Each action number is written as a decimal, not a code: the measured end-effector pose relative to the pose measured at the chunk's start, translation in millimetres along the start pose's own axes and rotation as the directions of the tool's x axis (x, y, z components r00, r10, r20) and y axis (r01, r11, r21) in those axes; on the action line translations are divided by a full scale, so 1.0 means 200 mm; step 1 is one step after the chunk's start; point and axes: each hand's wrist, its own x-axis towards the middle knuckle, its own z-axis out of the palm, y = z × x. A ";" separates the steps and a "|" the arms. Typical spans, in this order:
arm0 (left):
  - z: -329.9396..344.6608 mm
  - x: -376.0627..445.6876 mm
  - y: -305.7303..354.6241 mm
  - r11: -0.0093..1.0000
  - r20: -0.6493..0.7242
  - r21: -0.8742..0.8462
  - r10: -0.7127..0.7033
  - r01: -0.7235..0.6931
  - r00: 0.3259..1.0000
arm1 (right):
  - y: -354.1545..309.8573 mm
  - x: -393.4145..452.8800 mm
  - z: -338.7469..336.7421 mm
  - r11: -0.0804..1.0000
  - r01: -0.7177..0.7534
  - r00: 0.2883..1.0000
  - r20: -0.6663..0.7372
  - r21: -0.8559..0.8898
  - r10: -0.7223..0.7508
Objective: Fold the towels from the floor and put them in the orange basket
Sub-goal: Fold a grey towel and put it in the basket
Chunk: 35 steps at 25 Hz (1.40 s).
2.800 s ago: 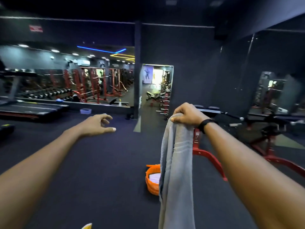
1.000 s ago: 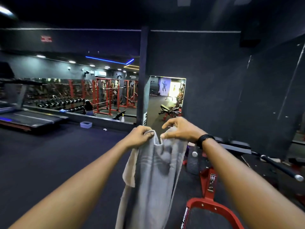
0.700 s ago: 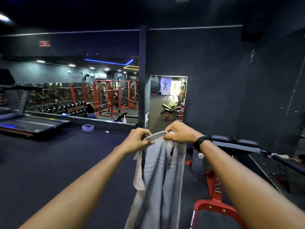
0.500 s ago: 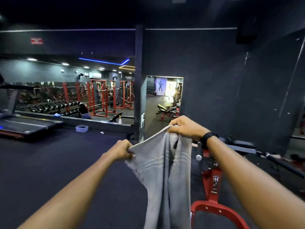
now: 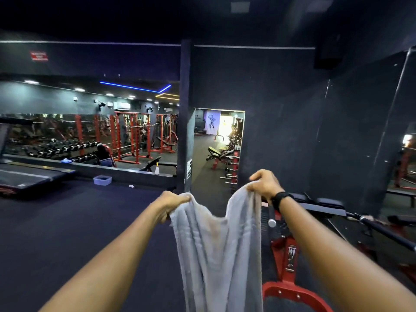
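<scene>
— While both arms reach forward, where is the grey towel point(image 5: 221, 242)?

— Held up in the air in front of the person. The left hand point(image 5: 172, 206) has its fingers curled round the towel's left top corner; the right hand point(image 5: 264, 183), with a black wristband point(image 5: 280, 199), pinches the right top corner. The top edge sags in a dip between the two hands, and the cloth hangs down out of view at the bottom.

— What stands near the towel?

— Just right of it, a red weight bench point(image 5: 290, 262) with a black bar point(image 5: 380, 230) running off to the right. Left of the towel, the dark floor point(image 5: 67, 233) lies open as far as a treadmill point(image 5: 29, 176) and a small pale tub point(image 5: 102, 180) by the mirror wall. Behind the towel, a dark pillar point(image 5: 185, 113) and a doorway point(image 5: 217, 149).

— How does this differ from half a second ago?

— The hands are farther apart, the left one higher than it was. The top edge was taut and slanted then; it now droops. More of the towel's width is spread out.

— And the orange basket?

— Not in view.
</scene>
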 end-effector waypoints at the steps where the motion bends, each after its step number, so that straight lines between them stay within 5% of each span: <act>1: 0.01 0.02 0.00 0.993 -0.131 -0.117 -0.050 0.034 0.990 | 0.02 0.02 0.01 0.999 -0.045 0.977 -0.210 -0.029 0.038; 3: 0.02 0.05 0.00 0.966 -0.176 -0.254 -0.101 0.054 0.979 | 0.04 0.04 0.03 0.995 -0.102 0.953 -0.285 -0.002 0.098; 7: 0.14 0.03 0.08 0.945 0.020 -0.323 -0.038 0.042 0.999 | -0.02 -0.01 0.11 0.973 -0.130 0.989 0.097 0.191 0.113; 11: 0.26 0.00 0.16 0.932 0.109 -0.362 0.067 -0.023 0.992 | -0.16 -0.09 0.19 0.964 -0.105 0.930 0.368 0.242 0.008; 17: 0.29 -0.02 0.18 0.907 0.086 -0.406 0.160 -0.112 0.983 | -0.18 -0.07 0.23 0.951 -0.148 0.931 0.361 0.272 0.042; 23: 0.28 -0.04 0.10 0.878 0.133 -0.193 0.465 -0.437 0.875 | -0.16 -0.04 0.27 0.946 -0.129 0.968 0.247 0.298 0.055; 27: 0.29 -0.06 0.07 0.756 0.002 0.100 0.650 -0.647 0.760 | -0.15 -0.02 0.29 0.924 -0.228 0.911 0.401 0.307 0.091; 31: 0.22 0.01 0.05 0.705 -0.069 0.226 0.700 -0.672 0.711 | -0.08 0.03 0.19 0.982 0.161 0.885 0.426 0.094 -0.186; 35: 0.17 0.02 0.09 0.700 -0.051 0.172 0.709 -0.693 0.703 | 0.02 0.06 0.15 0.942 0.302 0.757 0.564 0.144 -0.329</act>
